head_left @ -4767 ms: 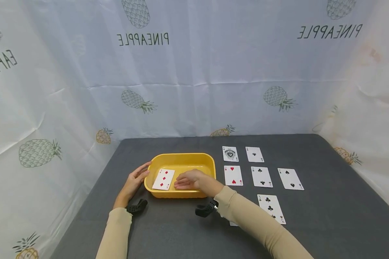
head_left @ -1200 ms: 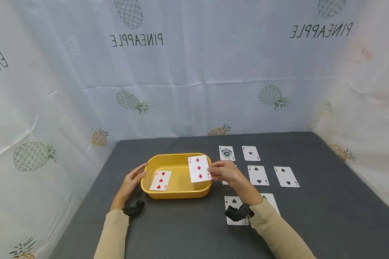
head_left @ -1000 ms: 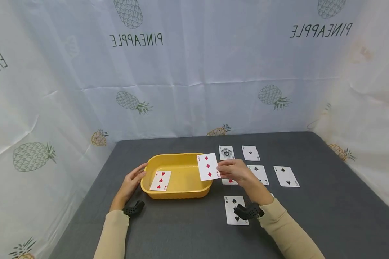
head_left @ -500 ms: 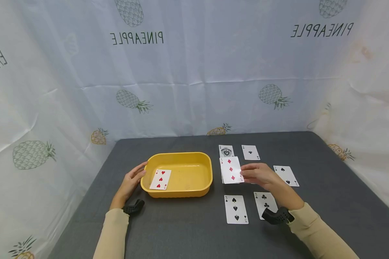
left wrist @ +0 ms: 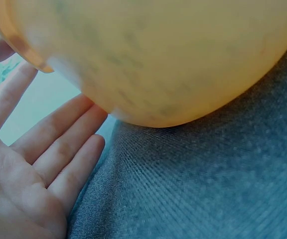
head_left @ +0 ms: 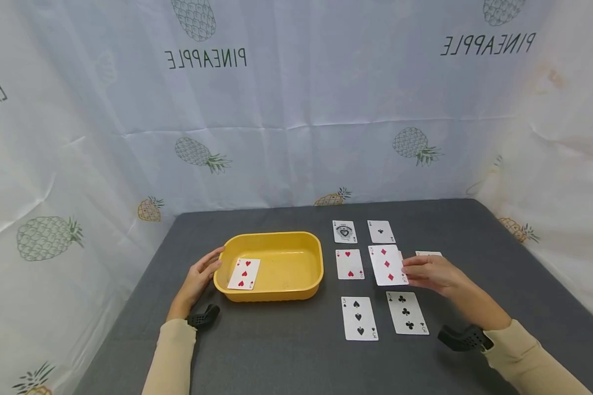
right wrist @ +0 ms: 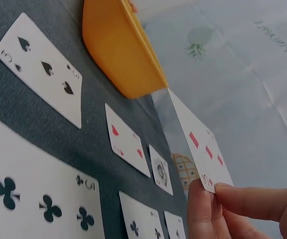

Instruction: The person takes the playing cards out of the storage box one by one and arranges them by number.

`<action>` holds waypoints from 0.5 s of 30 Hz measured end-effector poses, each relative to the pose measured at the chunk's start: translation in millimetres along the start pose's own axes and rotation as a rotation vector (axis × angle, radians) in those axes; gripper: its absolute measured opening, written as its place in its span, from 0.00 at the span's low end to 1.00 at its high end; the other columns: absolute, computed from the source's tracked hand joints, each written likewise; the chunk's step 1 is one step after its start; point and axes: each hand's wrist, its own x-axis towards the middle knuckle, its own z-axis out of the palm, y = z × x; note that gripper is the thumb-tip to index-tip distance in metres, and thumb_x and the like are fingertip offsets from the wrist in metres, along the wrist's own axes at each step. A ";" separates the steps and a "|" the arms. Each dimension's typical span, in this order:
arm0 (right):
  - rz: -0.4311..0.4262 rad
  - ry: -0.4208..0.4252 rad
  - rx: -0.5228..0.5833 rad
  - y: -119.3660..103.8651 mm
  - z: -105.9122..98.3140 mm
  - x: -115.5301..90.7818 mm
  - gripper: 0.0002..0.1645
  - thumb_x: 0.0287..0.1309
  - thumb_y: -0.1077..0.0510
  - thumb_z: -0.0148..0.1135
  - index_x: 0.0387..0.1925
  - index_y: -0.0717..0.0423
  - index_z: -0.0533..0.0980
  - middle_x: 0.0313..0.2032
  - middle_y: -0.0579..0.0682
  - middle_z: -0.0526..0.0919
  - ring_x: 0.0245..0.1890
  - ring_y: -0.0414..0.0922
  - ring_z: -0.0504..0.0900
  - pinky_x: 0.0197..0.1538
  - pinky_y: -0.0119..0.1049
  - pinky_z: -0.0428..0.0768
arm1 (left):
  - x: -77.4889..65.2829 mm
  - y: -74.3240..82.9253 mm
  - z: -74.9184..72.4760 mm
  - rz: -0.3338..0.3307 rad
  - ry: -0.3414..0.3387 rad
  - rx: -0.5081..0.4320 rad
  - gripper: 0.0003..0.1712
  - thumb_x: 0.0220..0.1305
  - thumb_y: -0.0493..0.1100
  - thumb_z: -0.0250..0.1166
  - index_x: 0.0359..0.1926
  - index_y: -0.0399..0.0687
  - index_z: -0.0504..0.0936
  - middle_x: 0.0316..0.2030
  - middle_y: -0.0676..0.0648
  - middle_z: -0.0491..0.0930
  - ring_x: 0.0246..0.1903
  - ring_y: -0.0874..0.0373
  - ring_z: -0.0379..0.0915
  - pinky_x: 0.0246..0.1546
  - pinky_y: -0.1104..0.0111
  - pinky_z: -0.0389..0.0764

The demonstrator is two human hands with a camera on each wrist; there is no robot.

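Note:
My right hand (head_left: pixel 435 274) pinches a three of diamonds playing card (head_left: pixel 387 265) by its lower right corner, thumb against fingers. In the right wrist view the raised three of diamonds (right wrist: pixel 201 144) tilts above the table. It overlaps the two of clubs (right wrist: pixel 139 216) in the head view. My left hand (head_left: pixel 199 281) rests at the left end of a yellow plastic tray (head_left: pixel 272 296), straight fingers against its outer wall (left wrist: pixel 183 64). Inside the tray, on the left, lies a three of hearts (head_left: pixel 244 274) face up.
Right of the tray, face-up cards lie in rows: two aces at the back, a two of hearts (head_left: pixel 350 264), a three of spades (head_left: pixel 359 319) and a three of clubs (head_left: pixel 407 313) in front. A two of spades (head_left: pixel 429 253) shows only its top edge behind the right hand.
My right hand has lifted the three of diamonds out of the tray and carried it right, past the two of hearts. The three of hearts beneath is uncovered. My left hand stays at the tray.

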 end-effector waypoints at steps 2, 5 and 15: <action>0.053 0.027 0.020 1.7 -6.1 1.3 0.15 0.61 0.61 0.62 0.48 0.64 0.78 0.30 0.37 0.82 0.31 0.34 0.81 0.38 0.28 0.83 | 0.2 0.3 0.1 -0.004 0.002 0.006 0.34 0.72 0.50 0.54 0.72 0.42 0.59 0.56 0.68 0.69 0.50 0.83 0.71 0.48 0.84 0.75; 0.100 0.044 -0.009 6.6 -17.1 -3.2 0.15 0.61 0.62 0.61 0.48 0.65 0.77 0.29 0.37 0.82 0.31 0.34 0.81 0.38 0.28 0.83 | 0.0 1.3 -0.1 -0.011 0.009 0.017 0.33 0.72 0.51 0.54 0.72 0.43 0.59 0.60 0.61 0.69 0.50 0.83 0.70 0.48 0.84 0.75; 0.169 0.034 -0.007 28.2 -50.6 -20.8 0.09 0.61 0.62 0.61 0.42 0.59 0.82 0.30 0.36 0.83 0.30 0.34 0.81 0.37 0.29 0.83 | -2.0 4.5 -2.9 -0.013 0.020 0.041 0.34 0.72 0.50 0.53 0.72 0.40 0.58 0.70 0.39 0.61 0.50 0.85 0.69 0.48 0.86 0.74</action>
